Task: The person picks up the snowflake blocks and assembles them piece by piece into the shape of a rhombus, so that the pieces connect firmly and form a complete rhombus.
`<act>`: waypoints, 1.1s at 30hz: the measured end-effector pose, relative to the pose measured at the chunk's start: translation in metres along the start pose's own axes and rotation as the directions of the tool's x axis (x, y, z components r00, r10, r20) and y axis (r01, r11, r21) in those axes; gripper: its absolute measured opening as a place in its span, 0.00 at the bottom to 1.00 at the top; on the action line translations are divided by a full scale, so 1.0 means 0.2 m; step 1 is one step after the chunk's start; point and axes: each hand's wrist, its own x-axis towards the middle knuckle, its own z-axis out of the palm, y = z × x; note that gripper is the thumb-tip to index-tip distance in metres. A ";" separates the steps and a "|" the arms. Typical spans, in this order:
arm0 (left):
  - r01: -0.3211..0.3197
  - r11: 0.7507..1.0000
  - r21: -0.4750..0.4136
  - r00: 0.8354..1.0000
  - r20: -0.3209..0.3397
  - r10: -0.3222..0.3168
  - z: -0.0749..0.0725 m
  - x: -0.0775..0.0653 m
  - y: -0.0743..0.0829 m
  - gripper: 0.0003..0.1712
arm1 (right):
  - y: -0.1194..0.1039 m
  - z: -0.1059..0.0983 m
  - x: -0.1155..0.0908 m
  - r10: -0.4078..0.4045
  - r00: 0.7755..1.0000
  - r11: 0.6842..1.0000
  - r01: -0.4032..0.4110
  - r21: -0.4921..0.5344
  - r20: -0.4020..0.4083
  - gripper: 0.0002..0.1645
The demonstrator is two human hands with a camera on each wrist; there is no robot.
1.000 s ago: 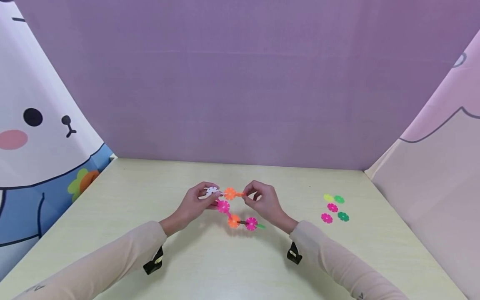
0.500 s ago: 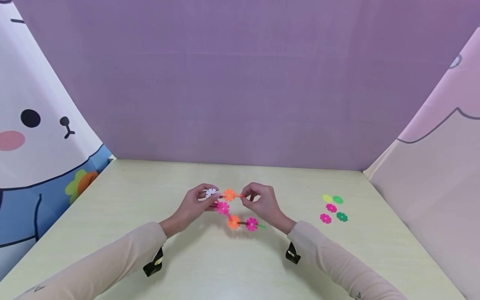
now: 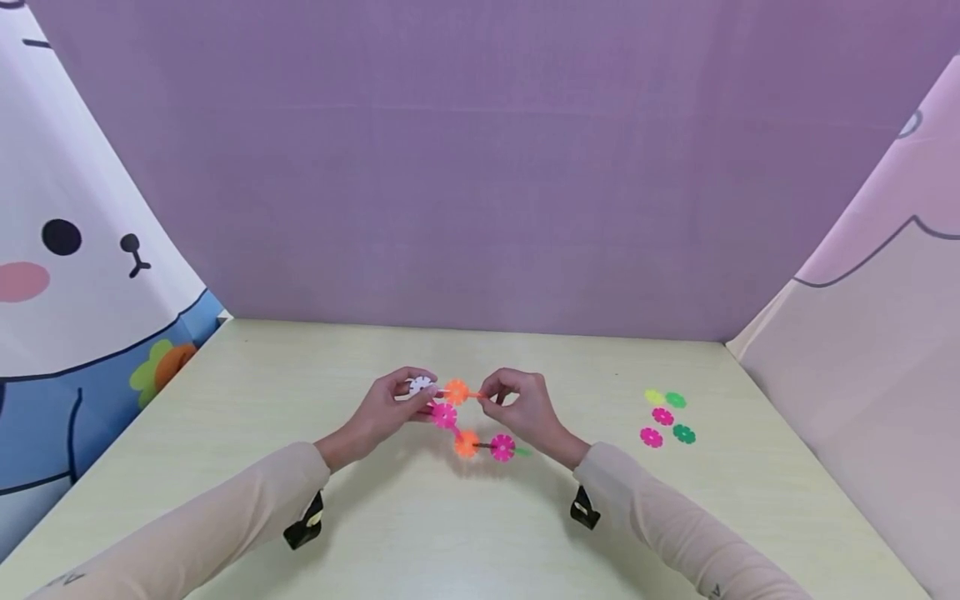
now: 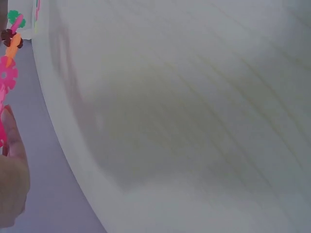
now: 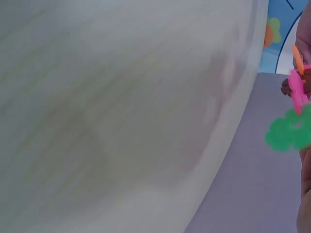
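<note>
My left hand (image 3: 382, 412) holds a white snowflake disc (image 3: 420, 385), part of a linked chain of notched plastic discs. To its right sits an orange disc (image 3: 456, 392), and my right hand (image 3: 525, 408) pinches an edge-on orange piece (image 3: 475, 395) attached there. Below runs the other branch: a pink disc (image 3: 444, 416), a second orange disc (image 3: 467, 443), a brown disc seen edge-on (image 3: 484, 446), another pink disc (image 3: 502, 447) and a green end disc (image 3: 523, 452). In the right wrist view the green disc (image 5: 286, 132) looms close. Fingertips partly hide the joints.
On the right of the pale table (image 3: 465, 533) lie several loose discs: yellow (image 3: 654, 397), light green (image 3: 676, 400), dark green (image 3: 684, 433) and pink (image 3: 651, 437). A purple cloth (image 3: 480, 167) hangs behind, with printed cloths at both sides.
Both hands and the chain have shifted very slightly left. The right fingers still pinch the orange piece and the left hand keeps its grip; the loose discs rest as before.
</note>
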 end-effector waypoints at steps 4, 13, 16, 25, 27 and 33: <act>-0.020 0.999 0.049 0.999 0.034 0.018 0.00 0.00 0.00 0.21 | 0.00 0.00 0.00 0.003 1.000 1.000 -0.003 0.002 0.007 0.05; -0.077 0.988 0.131 0.986 0.157 0.056 0.00 0.01 -0.01 0.23 | -0.01 -0.02 0.01 0.018 1.000 0.999 -0.018 -0.028 0.000 0.05; -0.073 0.986 0.152 0.988 0.145 0.051 0.01 0.02 -0.02 0.25 | -0.01 -0.02 0.01 0.026 1.000 0.999 -0.026 -0.027 0.006 0.04; -0.097 0.977 0.188 0.995 0.019 0.095 0.06 0.03 -0.04 0.26 | -0.01 -0.01 0.01 0.014 1.000 1.000 -0.014 -0.019 0.004 0.05; -0.103 0.978 0.181 0.994 -0.008 0.106 0.07 0.03 -0.03 0.25 | -0.01 -0.01 0.01 0.010 1.000 1.000 -0.010 -0.017 0.003 0.05; -0.103 0.986 0.135 0.994 -0.033 0.108 0.09 0.03 -0.02 0.24 | -0.01 0.00 0.01 0.014 1.000 1.000 -0.014 -0.014 0.007 0.04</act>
